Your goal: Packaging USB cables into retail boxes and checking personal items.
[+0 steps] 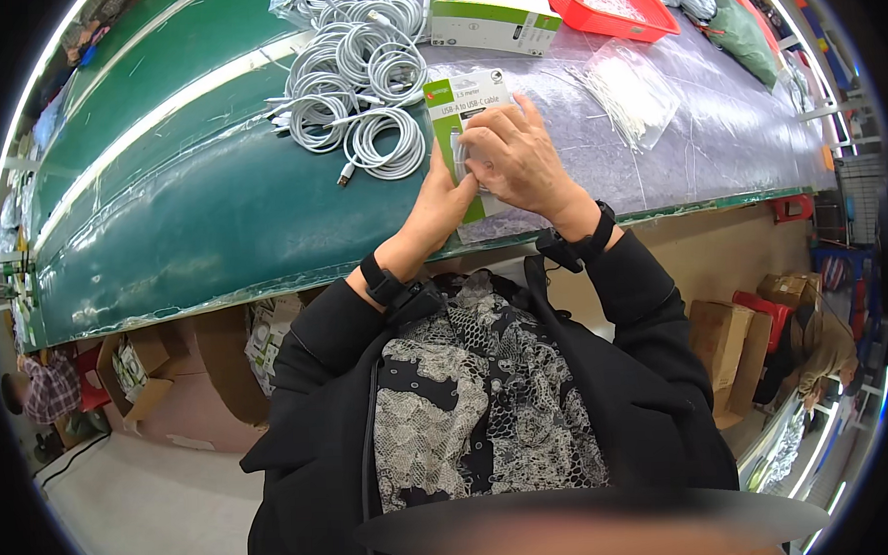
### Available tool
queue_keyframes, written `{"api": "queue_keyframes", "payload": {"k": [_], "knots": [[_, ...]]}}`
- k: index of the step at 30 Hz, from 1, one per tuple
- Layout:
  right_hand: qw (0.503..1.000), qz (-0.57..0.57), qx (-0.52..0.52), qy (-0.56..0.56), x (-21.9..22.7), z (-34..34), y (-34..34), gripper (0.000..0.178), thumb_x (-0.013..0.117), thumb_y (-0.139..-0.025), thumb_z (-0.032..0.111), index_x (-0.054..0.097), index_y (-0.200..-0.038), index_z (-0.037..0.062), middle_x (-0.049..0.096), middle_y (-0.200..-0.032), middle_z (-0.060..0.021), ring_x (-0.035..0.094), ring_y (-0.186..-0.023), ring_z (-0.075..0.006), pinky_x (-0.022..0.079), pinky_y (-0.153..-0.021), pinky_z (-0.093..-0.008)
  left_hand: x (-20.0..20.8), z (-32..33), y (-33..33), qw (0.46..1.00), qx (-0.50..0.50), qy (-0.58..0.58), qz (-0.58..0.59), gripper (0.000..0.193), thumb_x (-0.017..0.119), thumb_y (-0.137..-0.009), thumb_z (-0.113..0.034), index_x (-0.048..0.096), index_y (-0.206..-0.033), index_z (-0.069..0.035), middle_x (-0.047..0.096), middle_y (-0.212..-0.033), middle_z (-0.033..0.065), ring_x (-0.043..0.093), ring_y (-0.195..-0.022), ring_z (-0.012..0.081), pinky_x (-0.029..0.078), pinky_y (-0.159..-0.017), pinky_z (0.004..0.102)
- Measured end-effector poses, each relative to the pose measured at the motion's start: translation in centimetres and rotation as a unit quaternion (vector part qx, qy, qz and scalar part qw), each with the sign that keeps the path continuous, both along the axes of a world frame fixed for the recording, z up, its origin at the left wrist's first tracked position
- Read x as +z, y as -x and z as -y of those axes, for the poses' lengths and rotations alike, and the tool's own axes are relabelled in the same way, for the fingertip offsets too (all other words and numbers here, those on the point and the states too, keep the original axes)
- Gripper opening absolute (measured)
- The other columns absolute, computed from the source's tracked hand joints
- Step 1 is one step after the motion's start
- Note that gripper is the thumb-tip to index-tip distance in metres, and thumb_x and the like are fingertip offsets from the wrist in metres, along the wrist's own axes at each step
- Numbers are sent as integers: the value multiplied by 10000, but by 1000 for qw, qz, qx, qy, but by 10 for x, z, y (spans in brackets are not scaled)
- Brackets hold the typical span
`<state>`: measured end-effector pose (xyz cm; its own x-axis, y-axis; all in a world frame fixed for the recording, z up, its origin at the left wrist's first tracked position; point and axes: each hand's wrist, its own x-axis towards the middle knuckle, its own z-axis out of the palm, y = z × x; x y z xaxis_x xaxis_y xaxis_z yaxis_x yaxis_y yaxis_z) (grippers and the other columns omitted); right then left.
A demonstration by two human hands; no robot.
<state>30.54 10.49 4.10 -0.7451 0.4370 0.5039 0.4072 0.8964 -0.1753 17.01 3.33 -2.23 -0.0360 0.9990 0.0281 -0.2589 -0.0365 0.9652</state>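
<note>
A green-and-white retail card for a cable (442,99) is held upright near the table's front edge. My left hand (436,214) grips its lower left side, thumb on the front. Over the card's front, my right hand (523,162) has its fingers bent and drawn together. Whatever lies between those fingertips is hidden. A pale grey strip shows on the card beside them. Just left of the card lie several coiled grey-white cables (389,147), some with their metal plugs showing.
Beyond the card stand a green-and-white box (494,23) and a red tray (616,27) with small white pieces. White ties (619,105) spill from a clear bag at right. Cartons (149,371) sit below the table edge (220,300). Other people are at both sides.
</note>
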Motion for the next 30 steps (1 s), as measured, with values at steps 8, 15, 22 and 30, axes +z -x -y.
{"api": "queue_keyframes", "payload": {"k": [8,15,22,30], "knots": [[1000,12,-9,25,-12,-5,-2,282,694,-712,121,576,-969,110,586,-1007,-42,544,-1036,-266,338,-1039,-501,-7,0,4,992,-22,-19,-125,574,492,-896,0,270,-1425,-33,464,-1303,111,488,-1182,193,430,-979,305],[989,-135,-54,38,6,-19,3,466,726,-719,151,583,-1157,78,588,-1051,-97,511,-1091,-311,348,-1022,-451,-16,-18,7,984,47,-99,-137,554,516,-907,-29,280,-1409,-23,479,-1280,102,502,-1142,188,444,-956,306],[854,-207,-72,471,-61,-63,-24,492,690,-838,158,513,-1274,16,592,-1065,-161,602,-922,-259,504,-801,-355,-7,-20,13,997,-43,13,63,527,500,-978,-94,242,-1434,-33,522,-1274,109,558,-1108,181,474,-926,314],[993,-78,-69,-54,-4,-89,-60,481,676,-831,62,507,-1280,28,605,-1104,-161,628,-838,-256,515,-776,-344,46,15,86,996,-81,29,-39,352,482,-1001,-137,468,-1312,28,672,-1032,135,668,-942,197,522,-872,307]]}}
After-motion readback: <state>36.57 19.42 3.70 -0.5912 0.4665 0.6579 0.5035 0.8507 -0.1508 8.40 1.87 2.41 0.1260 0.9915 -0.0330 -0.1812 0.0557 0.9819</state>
